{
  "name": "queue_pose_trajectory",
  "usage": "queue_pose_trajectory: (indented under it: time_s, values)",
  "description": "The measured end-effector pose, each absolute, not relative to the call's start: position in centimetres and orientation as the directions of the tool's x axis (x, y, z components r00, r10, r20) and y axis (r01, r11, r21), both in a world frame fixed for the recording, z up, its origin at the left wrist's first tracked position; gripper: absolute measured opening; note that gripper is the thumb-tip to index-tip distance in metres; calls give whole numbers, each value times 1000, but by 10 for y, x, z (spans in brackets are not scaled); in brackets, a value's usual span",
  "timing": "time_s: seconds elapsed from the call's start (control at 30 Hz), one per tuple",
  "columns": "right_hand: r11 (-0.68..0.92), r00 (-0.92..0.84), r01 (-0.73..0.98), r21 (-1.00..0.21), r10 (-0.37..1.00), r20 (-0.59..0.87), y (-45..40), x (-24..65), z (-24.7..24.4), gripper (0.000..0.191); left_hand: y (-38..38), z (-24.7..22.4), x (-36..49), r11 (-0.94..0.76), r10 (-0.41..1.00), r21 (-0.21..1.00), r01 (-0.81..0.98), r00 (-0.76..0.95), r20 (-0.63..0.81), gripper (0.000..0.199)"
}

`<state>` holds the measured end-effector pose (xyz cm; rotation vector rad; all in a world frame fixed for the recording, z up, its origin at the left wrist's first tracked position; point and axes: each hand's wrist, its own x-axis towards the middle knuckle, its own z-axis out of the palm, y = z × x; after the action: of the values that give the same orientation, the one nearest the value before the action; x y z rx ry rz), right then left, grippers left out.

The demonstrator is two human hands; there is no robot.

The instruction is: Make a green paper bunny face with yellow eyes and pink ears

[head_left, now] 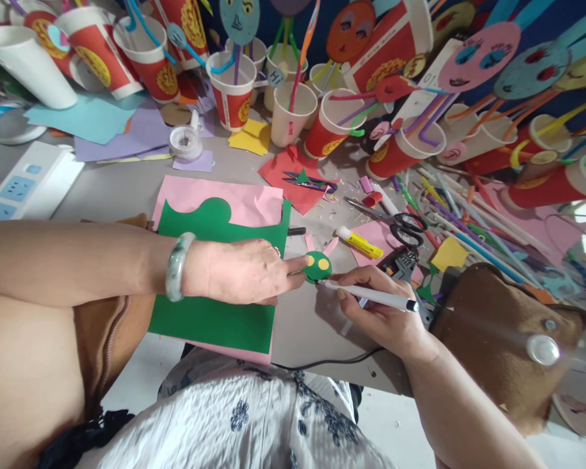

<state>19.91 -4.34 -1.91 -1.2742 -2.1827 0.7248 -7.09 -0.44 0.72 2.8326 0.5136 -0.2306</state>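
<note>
A small round green paper face (316, 268) with yellow eye circles and pink ears lies on the grey table. My left hand (244, 270), with a bracelet on its wrist, rests over green paper (215, 329); its fingertips press the left edge of the face. The fingers are close together. My right hand (378, 309) holds a white marker (371, 296), its tip at the lower edge of the face. Pink paper (254, 198) shows beneath the green sheet.
Paper cups (232, 98) with straws and paper faces stand along the back. Scissors (403, 225), a yellow glue stick (361, 244) and many straws lie to the right, near a brown bag (488, 326). A power strip (29, 185) sits at the left.
</note>
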Motion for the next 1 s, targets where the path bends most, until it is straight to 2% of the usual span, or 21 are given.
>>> queue_pose_trajectory:
  time_s: [0.63,1.0]
  values:
    - [411,-400,647,-642,900,173,-41,200,-18,4,-4,9,-69,-940,297,105,323,932,-208,38]
    - [353,-355,688,-634,926,131,-41,201,-18,3,-3,6,-69,-918,320,180,354,928,-192,35]
